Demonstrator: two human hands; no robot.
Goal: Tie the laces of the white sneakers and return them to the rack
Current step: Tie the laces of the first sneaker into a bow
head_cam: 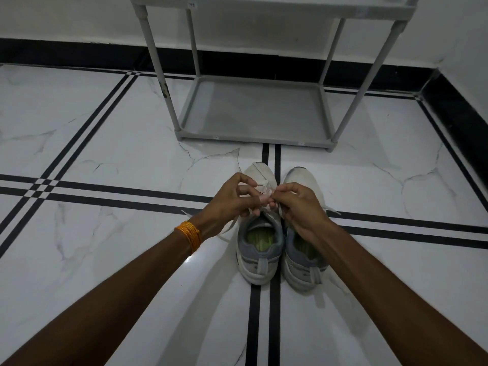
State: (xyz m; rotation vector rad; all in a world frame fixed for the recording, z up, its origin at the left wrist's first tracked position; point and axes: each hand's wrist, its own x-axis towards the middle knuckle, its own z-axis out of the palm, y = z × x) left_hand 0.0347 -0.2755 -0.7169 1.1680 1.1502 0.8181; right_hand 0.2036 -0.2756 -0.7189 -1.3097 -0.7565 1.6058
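Two bare forearms reach up from the bottom corners to mid-frame, where the left hand [232, 199] and right hand [301, 204] both pinch the white laces [264, 192] over the left sneaker [260, 247]. It and the right sneaker [303, 257] stand side by side on the marble floor [105, 143], toes pointing up-frame toward the grey rack [253, 112]. An orange thread band [190, 233] circles the left wrist.

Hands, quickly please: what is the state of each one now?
Left hand: closed, pinching the lace of the left sneaker.
Right hand: closed, pinching the same lace.
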